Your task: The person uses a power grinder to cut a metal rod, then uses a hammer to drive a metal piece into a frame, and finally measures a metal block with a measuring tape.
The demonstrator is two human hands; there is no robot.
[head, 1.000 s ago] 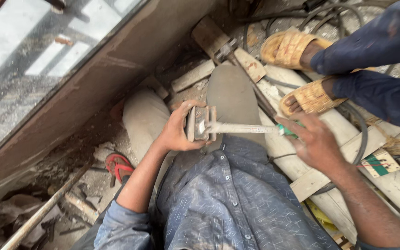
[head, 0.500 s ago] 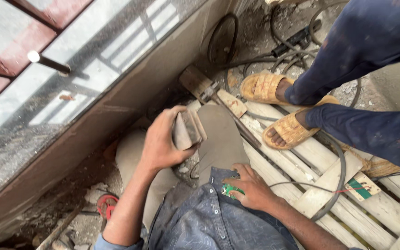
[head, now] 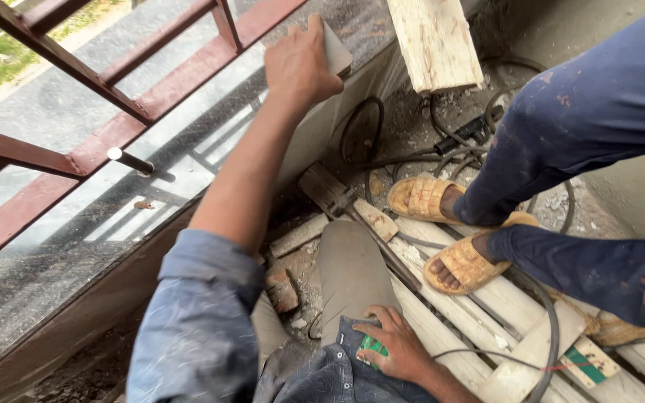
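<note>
The small grey block is raised high against the stone ledge, at the top of the view, just left of a pale timber board that stands upright beside it. Only one corner and a flat face of the block show; the rest is covered by the left hand, so its long axis cannot be read with certainty, though the visible edge runs steeply up and down. The left hand is closed around the block, fingers wrapped over its near side, the arm stretched up from a dusty blue sleeve.

Room around the block is tight to the right, where the board stands close, and open to the left along the polished ledge below the red metal railing.

The right hand rests low on the person's lap, fingers curled loosely over a small green object; how firmly it is held cannot be told. Just beyond lies a hammer, its head near the ledge's foot and its handle running down-right across the pale wooden slats.

Another person stands on those slats in tan sandals and dark blue trousers, close to the right. Black cables loop over the rubble behind.
</note>
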